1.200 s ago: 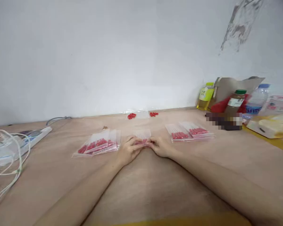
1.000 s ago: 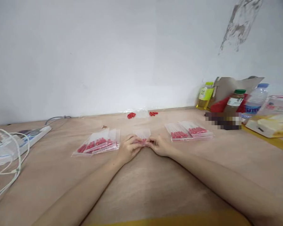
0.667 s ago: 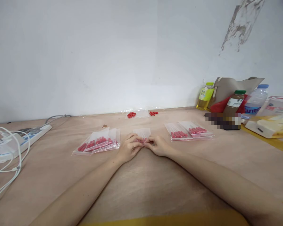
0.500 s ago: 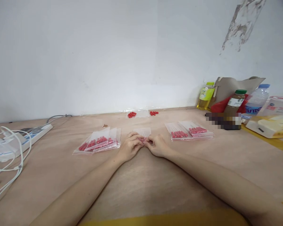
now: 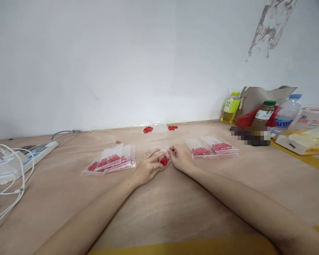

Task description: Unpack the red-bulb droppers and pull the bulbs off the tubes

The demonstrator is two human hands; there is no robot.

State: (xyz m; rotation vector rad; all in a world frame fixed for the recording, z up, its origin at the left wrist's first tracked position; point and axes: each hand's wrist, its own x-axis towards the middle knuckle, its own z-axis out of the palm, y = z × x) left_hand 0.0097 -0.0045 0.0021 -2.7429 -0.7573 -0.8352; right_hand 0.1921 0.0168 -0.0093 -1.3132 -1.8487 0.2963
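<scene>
A small clear zip bag (image 5: pixel 168 163) with several red capsule-shaped pieces (image 5: pixel 164 160) lies between my hands. My left hand (image 5: pixel 148 167) rests on the bag from the left, fingers stretched and apart, with the index finger across it and the thumb by its near edge. My right hand (image 5: pixel 181 158) is closed, its thumb and index finger pinching the bag's upper right edge. To the left, overlapping zip bags (image 5: pixel 127 150) hold similar red pieces. More filled bags (image 5: pixel 192 143) lie to the right.
By the wall, loose red pieces (image 5: pixel 148 129) and another small red group (image 5: pixel 172 127) lie on clear plastic. A power strip (image 5: pixel 46 148) with white cables (image 5: pixel 23 173) is at left. Bottles (image 5: pixel 230 108), a grey bag (image 5: pixel 266 94) and a yellow-white package (image 5: pixel 295 141) stand at right.
My right hand has shifted slightly right and up along the bag. My left fingers have spread, and the red pieces between the hands now show more clearly.
</scene>
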